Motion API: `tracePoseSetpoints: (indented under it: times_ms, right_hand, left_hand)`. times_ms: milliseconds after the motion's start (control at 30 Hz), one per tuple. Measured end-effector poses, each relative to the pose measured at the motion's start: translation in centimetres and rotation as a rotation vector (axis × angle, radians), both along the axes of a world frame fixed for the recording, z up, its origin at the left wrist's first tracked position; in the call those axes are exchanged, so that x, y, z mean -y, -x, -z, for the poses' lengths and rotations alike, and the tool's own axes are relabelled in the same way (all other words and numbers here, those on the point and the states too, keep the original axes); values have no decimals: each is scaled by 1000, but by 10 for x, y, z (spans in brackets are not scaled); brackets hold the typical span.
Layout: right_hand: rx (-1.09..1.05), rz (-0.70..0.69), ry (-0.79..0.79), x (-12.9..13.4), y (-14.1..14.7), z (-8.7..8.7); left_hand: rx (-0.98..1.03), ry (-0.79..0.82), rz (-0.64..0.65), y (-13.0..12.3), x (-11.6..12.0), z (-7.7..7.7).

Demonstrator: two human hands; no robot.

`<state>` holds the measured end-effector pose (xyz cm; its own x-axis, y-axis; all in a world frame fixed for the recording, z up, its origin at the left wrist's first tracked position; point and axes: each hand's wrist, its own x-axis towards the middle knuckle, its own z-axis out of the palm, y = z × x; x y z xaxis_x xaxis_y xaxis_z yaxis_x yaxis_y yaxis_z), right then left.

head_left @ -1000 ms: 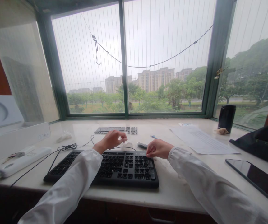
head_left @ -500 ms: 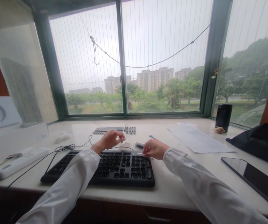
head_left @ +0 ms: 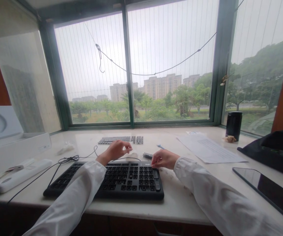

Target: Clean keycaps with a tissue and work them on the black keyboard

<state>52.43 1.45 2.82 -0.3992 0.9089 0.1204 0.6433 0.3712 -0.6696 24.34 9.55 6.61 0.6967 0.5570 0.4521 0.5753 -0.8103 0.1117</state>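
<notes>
A black keyboard [head_left: 129, 193] with most keycaps off lies near the desk's front edge. My left hand [head_left: 117, 151] hovers above its back edge, fingers curled; thumb and forefinger come close together, and what they hold, if anything, is too small to tell. At the keyboard's back right corner, my right hand [head_left: 164, 158] is closed in a pinch, its fingertips over the number pad; anything between them is hidden. Loose keycaps [head_left: 138, 140] stand in rows behind the keyboard. Between the hands lies a small grey tool [head_left: 147, 155], with a blue stick [head_left: 160, 146] behind it.
Printed paper [head_left: 210, 149] lies at the right, near a black can [head_left: 234, 126], a dark bag [head_left: 274, 150] and a phone [head_left: 267, 190]. On the left are a white power strip [head_left: 23, 175], a white box [head_left: 18, 146] and a tangled cable [head_left: 69, 159].
The camera view has tilted slightly, so the scene sits a little lower. Both hands stay in nearly the same places over the keyboard.
</notes>
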Motion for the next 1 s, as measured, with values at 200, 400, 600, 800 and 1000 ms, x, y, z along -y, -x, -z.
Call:
tracePoseSetpoints:
  times_ms: [200,400,600,800,1000]
  right_hand:
    - [-53,-29,-46,0,-3,5]
    - [-90,-82,-108,8,-1,0]
    - [-106,-179,-219,11,-1,-6]
    - [-98,-256,-219,9,-6,-5]
    - [-106,-257,-163,4,-11,0]
  left_hand:
    - [0,22,-3,4,-1,1]
    - [0,36,-21,13,-5,2]
    - [-3,36,-37,17,-7,2]
    - [8,26,-19,20,-10,4]
    - [21,21,-14,21,-10,4]
